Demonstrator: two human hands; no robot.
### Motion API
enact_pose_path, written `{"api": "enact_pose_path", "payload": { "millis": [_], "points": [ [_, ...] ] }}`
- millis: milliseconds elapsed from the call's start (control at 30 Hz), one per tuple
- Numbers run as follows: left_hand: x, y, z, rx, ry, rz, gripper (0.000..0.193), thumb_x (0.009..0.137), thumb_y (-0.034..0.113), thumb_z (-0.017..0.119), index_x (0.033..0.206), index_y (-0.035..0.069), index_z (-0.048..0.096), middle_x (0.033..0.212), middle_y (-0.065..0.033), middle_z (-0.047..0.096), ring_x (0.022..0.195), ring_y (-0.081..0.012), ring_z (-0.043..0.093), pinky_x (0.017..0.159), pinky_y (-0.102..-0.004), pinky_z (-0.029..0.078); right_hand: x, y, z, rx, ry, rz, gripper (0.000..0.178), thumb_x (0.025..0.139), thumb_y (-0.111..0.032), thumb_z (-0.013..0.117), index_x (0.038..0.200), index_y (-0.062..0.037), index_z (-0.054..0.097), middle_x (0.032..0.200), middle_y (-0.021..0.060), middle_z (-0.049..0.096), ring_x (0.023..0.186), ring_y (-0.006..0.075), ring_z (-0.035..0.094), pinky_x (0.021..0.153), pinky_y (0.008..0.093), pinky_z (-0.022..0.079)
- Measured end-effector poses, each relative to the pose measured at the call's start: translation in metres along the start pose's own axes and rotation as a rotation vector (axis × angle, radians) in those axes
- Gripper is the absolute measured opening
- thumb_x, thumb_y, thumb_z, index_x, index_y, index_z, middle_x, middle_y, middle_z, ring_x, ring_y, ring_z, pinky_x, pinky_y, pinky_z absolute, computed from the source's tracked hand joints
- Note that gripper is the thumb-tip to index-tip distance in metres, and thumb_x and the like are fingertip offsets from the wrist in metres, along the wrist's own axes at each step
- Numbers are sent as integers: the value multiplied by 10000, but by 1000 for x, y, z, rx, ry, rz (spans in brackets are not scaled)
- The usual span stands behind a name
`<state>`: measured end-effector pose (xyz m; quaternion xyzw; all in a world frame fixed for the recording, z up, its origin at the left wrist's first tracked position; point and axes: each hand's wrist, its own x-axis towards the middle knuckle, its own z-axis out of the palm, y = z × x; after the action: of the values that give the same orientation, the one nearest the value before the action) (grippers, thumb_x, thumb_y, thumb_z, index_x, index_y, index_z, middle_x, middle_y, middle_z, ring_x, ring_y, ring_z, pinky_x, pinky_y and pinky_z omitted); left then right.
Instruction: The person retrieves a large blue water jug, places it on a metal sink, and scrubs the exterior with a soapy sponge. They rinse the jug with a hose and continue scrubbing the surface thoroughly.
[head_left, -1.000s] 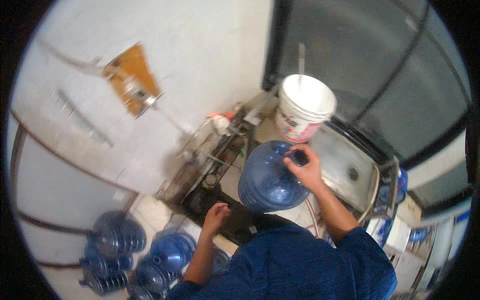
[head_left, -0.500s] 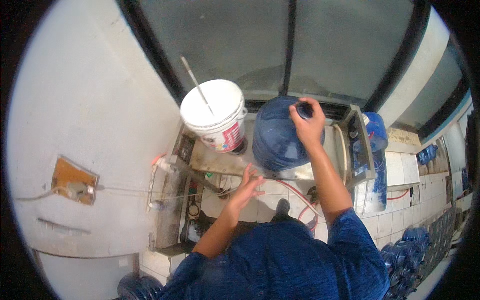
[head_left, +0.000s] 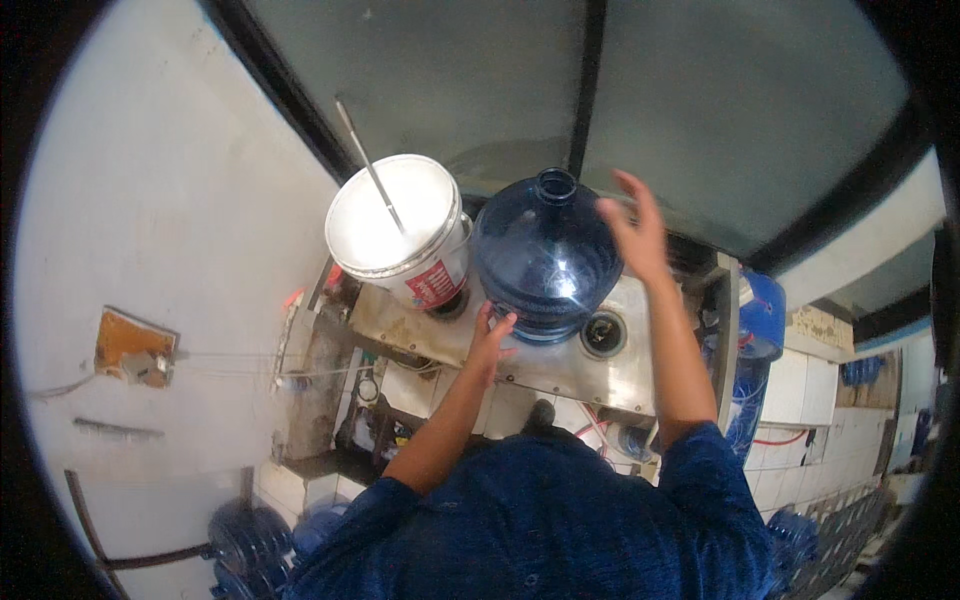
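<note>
A large blue translucent water jug (head_left: 545, 250) stands on the metal bench, its uncapped neck (head_left: 556, 186) leaning away from me. My left hand (head_left: 488, 348) is at the jug's lower left side, fingers apart, with the fingertips seeming to touch it. Off the neck, my right hand (head_left: 640, 232) is raised at the jug's upper right, open and slightly blurred. To the left of the jug is a white bucket (head_left: 432, 278), with a long thin rod (head_left: 370, 165) slanting out of it.
A round dark opening (head_left: 603, 334) shows in the metal bench top (head_left: 640, 370) right of the jug. The bench's side rail (head_left: 728, 310) rises at the right, beside a blue container (head_left: 762, 315). More blue jugs (head_left: 245, 540) sit at lower left. Dark-framed glass panels back the bench.
My right hand has let go of the jug's neck and lifted away. The jug stands further left, uncovering the round opening. My left hand has come up to the jug's side.
</note>
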<state>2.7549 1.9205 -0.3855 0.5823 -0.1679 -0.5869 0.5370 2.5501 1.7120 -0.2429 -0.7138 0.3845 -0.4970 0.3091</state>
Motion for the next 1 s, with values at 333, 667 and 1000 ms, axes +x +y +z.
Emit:
{"api": "enact_pose_path", "payload": {
  "millis": [333,667,1000],
  "points": [
    [2,-7,-11,136,-49,20,849,898,297,724,1596,150,264,1629,-89,284,1393,-315,447,1014,-488,480,-188,370,-156,-368,-113,938,333,903,-306,712,1078,-32,637,763,126,604,645,286,602,554,422,495],
    [19,-25,-31,118,-47,46,811,880,335,755,1565,216,339,1604,-47,343,1383,-270,441,1025,-461,435,-229,105,-227,698,-45,955,321,934,-260,654,1073,19,581,823,154,651,604,307,669,608,467,631],
    [31,-19,-41,63,-83,53,823,832,301,763,1542,137,379,1503,-87,430,1265,-246,534,1016,-457,433,-199,6,-191,636,103,902,414,1044,-410,498,1340,-120,522,637,50,501,493,226,574,531,463,601]
  ]
}}
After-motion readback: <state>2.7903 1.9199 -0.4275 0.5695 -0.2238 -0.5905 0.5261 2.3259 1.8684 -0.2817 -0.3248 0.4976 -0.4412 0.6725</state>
